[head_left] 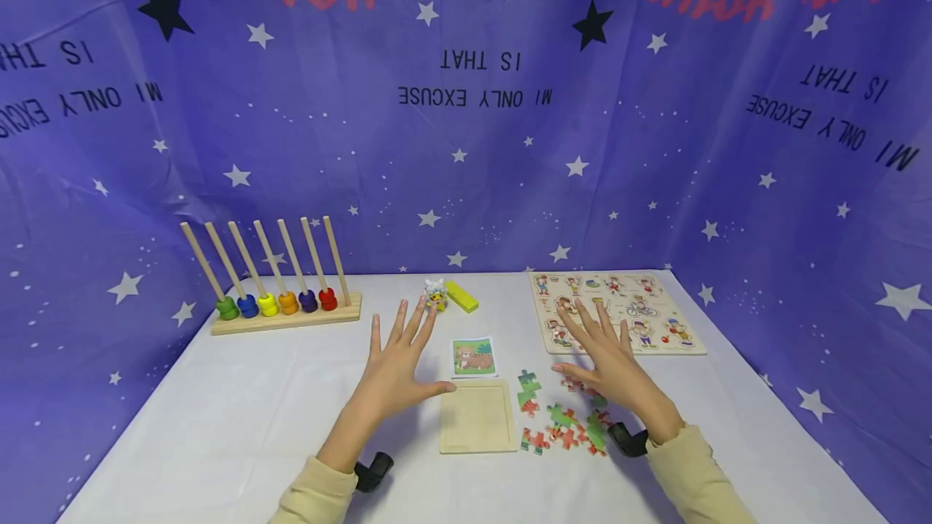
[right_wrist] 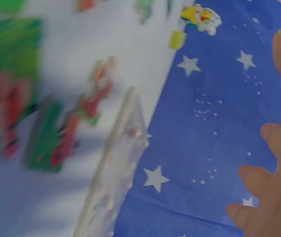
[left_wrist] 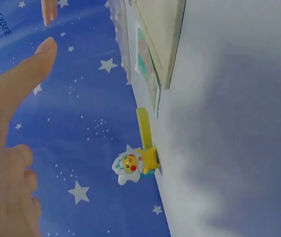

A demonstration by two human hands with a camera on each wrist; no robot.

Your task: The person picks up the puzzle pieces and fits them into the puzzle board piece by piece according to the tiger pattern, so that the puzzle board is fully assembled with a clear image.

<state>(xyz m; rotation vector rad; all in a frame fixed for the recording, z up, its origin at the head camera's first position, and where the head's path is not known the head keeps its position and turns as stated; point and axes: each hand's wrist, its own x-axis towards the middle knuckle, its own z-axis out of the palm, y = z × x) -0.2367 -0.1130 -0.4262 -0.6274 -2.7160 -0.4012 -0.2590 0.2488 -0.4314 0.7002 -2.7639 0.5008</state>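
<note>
Both hands hover over the white table with fingers spread, holding nothing. My left hand [head_left: 393, 374] is beside a square wooden puzzle tray [head_left: 476, 451], its thumb overlapping the tray's upper left corner in the head view. My right hand [head_left: 610, 362] hangs above loose jigsaw pieces [head_left: 561, 416] in green and red, hiding some of them. A picture card [head_left: 473, 357] showing a brown animal on green lies just behind the tray. Past the right fingertips is a wooden peg puzzle board [head_left: 542, 314] with small figures, partly covered by that hand.
At the back left stands a wooden bead rack [head_left: 291, 324] with several upright pegs and coloured beads. A small yellow-and-white toy figure [head_left: 436, 295] and a yellow block [head_left: 462, 296] sit at the back centre. A purple starred cloth [head_left: 480, 184] encloses the table's back and sides.
</note>
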